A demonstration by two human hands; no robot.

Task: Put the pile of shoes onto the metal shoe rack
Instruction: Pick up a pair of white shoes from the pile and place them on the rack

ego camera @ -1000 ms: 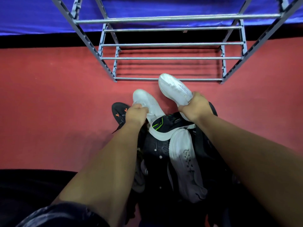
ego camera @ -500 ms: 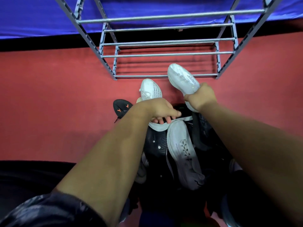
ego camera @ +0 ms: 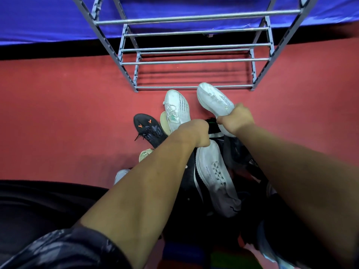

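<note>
The metal shoe rack (ego camera: pixel 194 61) stands bare on the red floor straight ahead. My right hand (ego camera: pixel 236 119) grips a white shoe (ego camera: pixel 213 100) by the heel, its toe just short of the rack's lowest front bar. Another white shoe (ego camera: pixel 176 109) lies upright on the floor to the left of it. My left hand (ego camera: pixel 196 134) is closed over the edge of a black shoe (ego camera: pixel 212 126) at the top of the pile. Below my hands lie a third white shoe (ego camera: pixel 213 171) and several dark shoes, partly hidden by my arms.
A black shoe with orange marks (ego camera: pixel 147 129) lies left of the pile, beside a beige sole (ego camera: pixel 164 121). A blue cloth (ego camera: pixel 58 16) hangs behind the rack. A dark mass (ego camera: pixel 38 200) fills the lower left. Red floor (ego camera: pixel 58 113) stretches left and right.
My left hand let go of the left white shoe, which now rests on the floor, and closed on a black shoe in the pile. My right hand kept its white shoe near the rack.
</note>
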